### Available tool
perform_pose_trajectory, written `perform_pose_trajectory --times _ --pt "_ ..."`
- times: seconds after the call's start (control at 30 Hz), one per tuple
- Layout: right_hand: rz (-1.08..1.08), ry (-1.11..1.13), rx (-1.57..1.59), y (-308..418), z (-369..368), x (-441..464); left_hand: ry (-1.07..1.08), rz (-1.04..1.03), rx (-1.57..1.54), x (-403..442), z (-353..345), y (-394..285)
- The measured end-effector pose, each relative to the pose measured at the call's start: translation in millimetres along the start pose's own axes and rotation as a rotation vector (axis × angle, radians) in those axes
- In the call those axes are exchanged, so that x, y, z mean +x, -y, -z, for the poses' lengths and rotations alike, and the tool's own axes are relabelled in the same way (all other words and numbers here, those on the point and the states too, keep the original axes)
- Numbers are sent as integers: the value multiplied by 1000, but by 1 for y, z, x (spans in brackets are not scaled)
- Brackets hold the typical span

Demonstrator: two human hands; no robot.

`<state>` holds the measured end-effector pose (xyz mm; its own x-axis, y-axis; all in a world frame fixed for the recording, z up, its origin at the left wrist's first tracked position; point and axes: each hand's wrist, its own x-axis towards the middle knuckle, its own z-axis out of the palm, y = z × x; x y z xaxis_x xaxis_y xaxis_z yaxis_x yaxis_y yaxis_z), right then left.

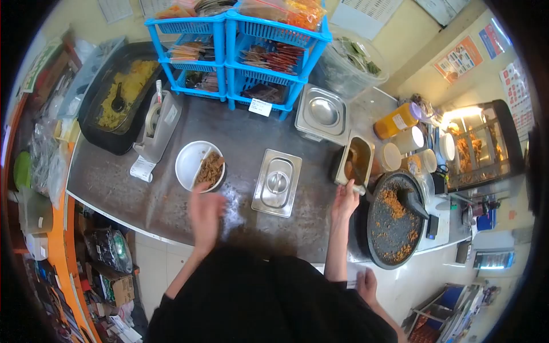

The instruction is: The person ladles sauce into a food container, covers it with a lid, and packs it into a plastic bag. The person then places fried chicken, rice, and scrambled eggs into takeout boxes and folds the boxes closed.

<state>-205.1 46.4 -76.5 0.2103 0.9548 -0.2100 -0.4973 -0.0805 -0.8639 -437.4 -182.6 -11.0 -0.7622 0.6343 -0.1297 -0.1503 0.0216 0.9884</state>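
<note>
This is a commercial kitchen, with a sauce tub [341,164], mortar [393,230] and lit food cabinet [513,137].

White bowl [186,167], brown food [210,169], silver lid [278,195], bright blue rack [231,55]

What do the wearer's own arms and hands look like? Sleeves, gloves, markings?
Black top, no marking visible on it; its dark sleeves leave the forearms bare. Both the left hand and right hand look ungloved. The left is blurred, so fine details such as rings can't be told there.
</note>
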Motion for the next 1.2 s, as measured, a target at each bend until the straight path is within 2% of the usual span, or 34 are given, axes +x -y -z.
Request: perform_pose_trajectory --times 0.13,0.17,0.23,0.27,0.37,0.4,0.5,0.53,0.6,0.63,0.7,0.77,0.93,1.03,1.1,1.2 --pt "-5 -124 -60 13 24 -74 725 312 -95 -11 -83 48" --pt "93 -206 -95 6 34 -85 878 420 -92 -14 -104 52" --pt "163 -375 -28 15 28 -106 902 548 -123 -24 -145 60" --pt "181 -312 -116 18 35 -108 912 614 -135 -29 -160 65" --pt "197 -181 -380 8 75 -106 876 258 -132 -40 -194 91" --pt "202 -147 -465 13 75 -109 872 220 -49 -40 -196 86" --pt "236 -42 -711 33 67 -123 980 554 -235 -35 -193 70" --pt "330 13 -840 38 71 -121 1015 579 -221 -31 -190 68" --pt "447 158 -1070 59 69 -122 1052 596 -265 -25 -182 78" --pt "343 203 -1063 81 53 -128 1067 603 -286 -21 -176 82" --pt "579 335 -1173 102 34 -129 1092 565 -307 -16 -159 75" --pt "602 445 -1195 117 11 -133 1089 533 -356 -12 -141 67" --pt "619 755 -1224 119 -22 -147 1059 331 -213 12 -89 36" --pt "770 976 -1205 129 -53 -166 973 204 -255 23 -52 10" --pt "830 1050 -1219 131 -73 -171 934 134 -268 30 -27 -8" --pt "1052 1067 -1237 105 -106 -168 908 102 -265 42 12 -18"
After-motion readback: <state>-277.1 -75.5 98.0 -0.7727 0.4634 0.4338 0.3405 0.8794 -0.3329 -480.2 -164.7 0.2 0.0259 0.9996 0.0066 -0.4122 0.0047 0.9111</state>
